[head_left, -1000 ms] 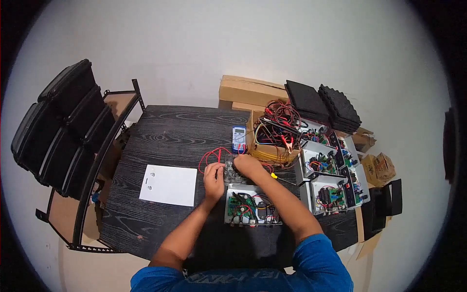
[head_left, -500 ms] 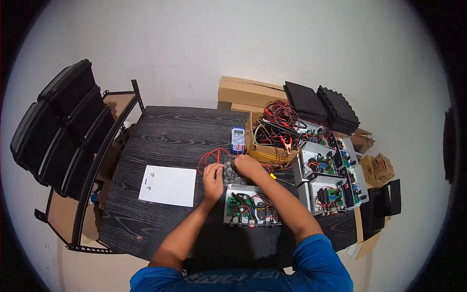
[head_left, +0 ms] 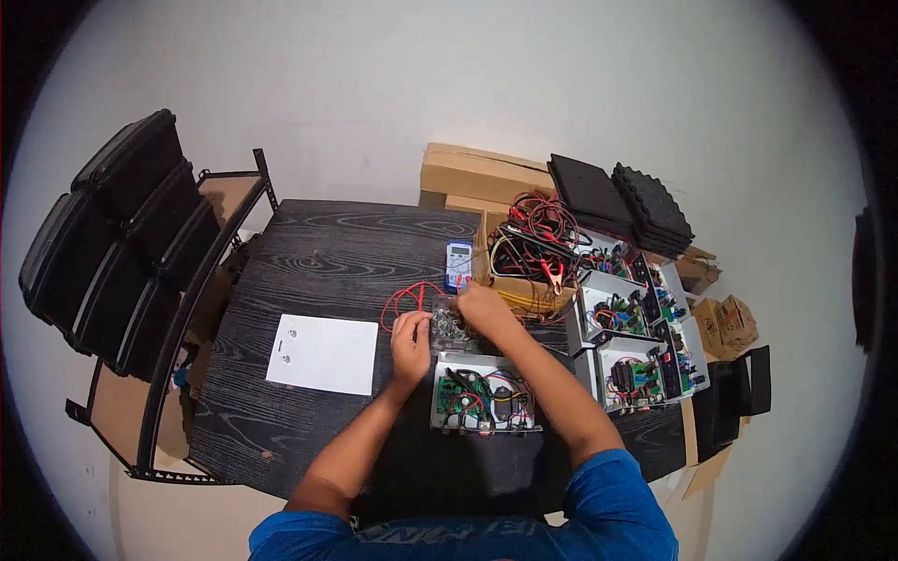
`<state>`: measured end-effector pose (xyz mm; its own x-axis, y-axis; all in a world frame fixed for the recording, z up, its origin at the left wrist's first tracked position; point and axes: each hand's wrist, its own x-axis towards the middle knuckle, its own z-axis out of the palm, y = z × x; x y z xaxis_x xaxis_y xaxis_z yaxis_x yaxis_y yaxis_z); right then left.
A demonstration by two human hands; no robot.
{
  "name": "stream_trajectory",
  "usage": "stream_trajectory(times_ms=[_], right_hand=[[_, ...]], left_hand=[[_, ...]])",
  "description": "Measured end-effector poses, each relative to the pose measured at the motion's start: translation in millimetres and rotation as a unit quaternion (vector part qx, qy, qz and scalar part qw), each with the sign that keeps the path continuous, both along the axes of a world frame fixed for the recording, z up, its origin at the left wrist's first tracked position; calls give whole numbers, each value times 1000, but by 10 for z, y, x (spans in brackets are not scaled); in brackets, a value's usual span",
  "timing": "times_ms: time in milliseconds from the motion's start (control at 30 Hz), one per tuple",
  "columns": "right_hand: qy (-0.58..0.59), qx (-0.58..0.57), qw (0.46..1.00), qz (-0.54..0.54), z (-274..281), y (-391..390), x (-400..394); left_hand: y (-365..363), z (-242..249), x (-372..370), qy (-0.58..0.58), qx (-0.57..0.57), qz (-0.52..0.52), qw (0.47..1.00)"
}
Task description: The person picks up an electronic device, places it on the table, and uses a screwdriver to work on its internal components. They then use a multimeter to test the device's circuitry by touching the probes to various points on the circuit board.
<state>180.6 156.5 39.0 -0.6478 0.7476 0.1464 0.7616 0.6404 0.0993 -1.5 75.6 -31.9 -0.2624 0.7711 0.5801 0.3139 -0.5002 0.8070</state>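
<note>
A clear container [head_left: 453,327] of small metal parts rests on the black table, just beyond an open metal case [head_left: 485,395] with a green circuit board and wires. My left hand [head_left: 410,348] is at the container's left edge, its fingers bent, and whether it grips the edge is unclear. At the upper right of the container is my right hand [head_left: 482,307], with its fingers drawn together; what they hold is too small to make out. A blue multimeter [head_left: 458,264] lies beyond the hands, and red test leads [head_left: 398,301] curl beside my left hand.
White paper [head_left: 323,355] lies on the left of the table [head_left: 355,243]. A cardboard box [head_left: 524,290] of cables stands behind on the right, with several open electronics cases [head_left: 613,323] beside it. Black bins [head_left: 122,243] fill the left shelf.
My right hand has moved slightly up and right, uncovering more of the metal parts in the container. My left hand stays at the container's left edge.
</note>
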Motion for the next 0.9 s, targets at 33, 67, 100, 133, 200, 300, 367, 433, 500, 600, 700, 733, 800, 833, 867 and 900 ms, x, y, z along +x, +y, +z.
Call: stream_trajectory(times_ms=[33, 67, 100, 133, 200, 300, 367, 433, 500, 600, 700, 733, 800, 833, 867, 900], right_hand=[[-29, 44, 999, 13, -48, 23, 13], [-58, 89, 994, 27, -86, 44, 26], [-63, 96, 993, 26, -78, 10, 16], [-68, 103, 992, 26, -78, -35, 1], [-71, 112, 991, 31, -82, -63, -20], [-66, 109, 991, 33, -143, -44, -35], [-61, 98, 993, 23, -207, -20, -64], [-63, 84, 994, 11, -215, -11, -76], [-68, 65, 995, -13, -181, -19, -108], [-75, 42, 995, -49, -118, -77, -154], [-75, 51, 995, -41, -111, -85, -154], [-76, 53, 995, -33, -106, -82, -140], [-81, 50, 995, -23, -108, -68, -120], [-86, 46, 995, -21, -117, -56, -114], [-91, 42, 995, -18, -124, -44, -107], [-86, 40, 995, -18, -98, -56, -104]], left_hand=[[-1, 16, 4, -1, -1, -2, 1000], [4, 19, 7, 3, 1, -1, 1000], [6, 15, 5, 6, 4, 1, 1000], [9, 9, 2, 10, 6, 3, 1000], [13, 5, 0, 6, 8, 0, 1000], [14, -7, -6, 4, 7, -2, 1000], [24, -26, -4, 3, 6, -2, 1000], [23, -21, 1, 2, 8, 0, 1000], [18, -7, -3, -2, 10, -6, 1000], [3, 13, 2, -5, 10, -5, 1000], [5, 16, 3, -3, 8, -2, 1000], [6, 12, 4, -2, 6, -2, 1000], [7, 10, -1, 1, 6, -2, 1000], [8, 9, -3, 3, 7, -2, 1000], [8, 8, -1, 2, 8, -2, 1000], [4, 15, 1, 1, 10, -2, 1000]])
